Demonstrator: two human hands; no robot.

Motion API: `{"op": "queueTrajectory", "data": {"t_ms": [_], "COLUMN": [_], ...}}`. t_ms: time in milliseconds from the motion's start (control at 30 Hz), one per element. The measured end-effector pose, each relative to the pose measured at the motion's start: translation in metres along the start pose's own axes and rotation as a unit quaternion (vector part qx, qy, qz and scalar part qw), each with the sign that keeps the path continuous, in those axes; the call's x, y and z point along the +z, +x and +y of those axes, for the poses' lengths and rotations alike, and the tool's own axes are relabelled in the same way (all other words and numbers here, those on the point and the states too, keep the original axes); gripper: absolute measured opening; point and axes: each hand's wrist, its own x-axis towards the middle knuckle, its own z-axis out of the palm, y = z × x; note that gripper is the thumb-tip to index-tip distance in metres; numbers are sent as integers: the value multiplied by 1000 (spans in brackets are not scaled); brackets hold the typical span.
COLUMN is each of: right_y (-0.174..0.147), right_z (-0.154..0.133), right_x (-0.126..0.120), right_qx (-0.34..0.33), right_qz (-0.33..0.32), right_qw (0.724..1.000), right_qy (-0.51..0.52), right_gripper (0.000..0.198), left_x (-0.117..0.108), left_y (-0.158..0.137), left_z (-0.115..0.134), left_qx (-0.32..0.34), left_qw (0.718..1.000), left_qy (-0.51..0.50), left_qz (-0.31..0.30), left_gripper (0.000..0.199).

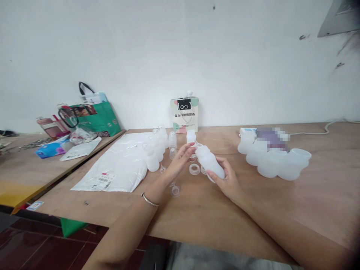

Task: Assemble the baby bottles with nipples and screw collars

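Observation:
My right hand (226, 178) is wrapped round the lower body of a frosted white baby bottle (209, 161), tilted with its neck toward the upper left. At that neck sits a clear nipple (197, 144), its tip pinched by the fingers of my left hand (184, 155). Beneath the hands, a white collar ring (194, 169) lies flat on the table, with another partly hidden behind the bottle. A clear nipple (163, 169) and a clear round part (174, 190) rest near my left wrist. Behind my left fingers stands another frosted bottle (191, 136).
Several capped bottles (152, 162) stand left on a white plastic mailer (112, 161). Several open frosted bottles (267, 165) stand right, before a blurred purple item (271, 138). A paper bag (184, 116) leans against the wall. A green bag (104, 120) sits on the left table.

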Motion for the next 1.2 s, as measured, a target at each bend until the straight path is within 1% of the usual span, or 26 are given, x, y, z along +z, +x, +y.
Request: {"op": "queueTrajectory", "data": {"t_ms": [67, 100, 133, 200, 267, 300, 333, 400, 433, 500, 567, 633, 700, 733, 800, 900, 1067, 1200], "right_y": [0, -1, -1, -2, -2, -2, -2, -2, -2, -2, -1, 0, 0, 0, -1, -3, -4, -3], "right_z": [1, 0, 0, -1, -2, -1, -1, 1, 2, 3, 4, 5, 5, 5, 5, 7, 7, 4], "right_x": [1, 1, 0, 0, 0, 0, 1, 2, 2, 2, 2, 2, 2, 2, 3, 4, 3, 0], "right_qx": [-2, -5, -9, -19, -26, -26, -24, -15, -8, 8, 21, 20, 10, 6, 4, 1, -9, 14], "right_qz": [-13, -10, -1, 27, 44, 44, 40, 21, 7, -18, -21, -2, 14, 16, 7, 2, -15, -55], "right_qw": [1000, 1000, 1000, 999, 999, 999, 999, 1000, 1000, 1000, 1000, 1000, 1000, 1000, 1000, 999, 998, 998], "right_qy": [3, 4, 2, -5, -11, -13, -13, -9, -6, 1, 9, 14, 13, 9, -3, -35, -65, -21], "right_gripper": [40, 40, 39, 38, 38, 39, 40, 41, 42, 42, 41, 42, 42, 42, 43, 47, 48, 41], "left_x": [4, 4, 4, 2, 0, 0, 2, 5, 7, 9, 7, 5, 4, 4, 7, 12, 14, 15], "left_y": [-1, -1, 0, 1, 1, 1, 0, -2, -3, -2, -1, 1, 1, 0, -2, -3, -3, -5], "left_z": [0, -1, -2, -4, -4, -3, -2, -1, -2, -3, -4, -3, 1, 3, 5, 2, -3, 3], "left_qx": [4, -1, -9, -24, -23, -14, -2, 20, 24, 16, 1, -13, -18, -18, -7, 11, 4, 9], "left_qw": [1000, 999, 999, 996, 992, 992, 994, 997, 997, 996, 993, 988, 986, 987, 990, 992, 994, 993], "left_qy": [21, 31, 41, 59, 66, 65, 63, 60, 63, 78, 97, 107, 103, 101, 103, 110, 92, 108], "left_qz": [-15, -12, 4, 62, 103, 104, 92, 53, 39, 36, 64, 107, 131, 127, 96, 59, 51, 38], "left_gripper": [52, 51, 49, 43, 39, 39, 39, 41, 43, 48, 49, 46, 41, 39, 36, 32, 32, 31]}}
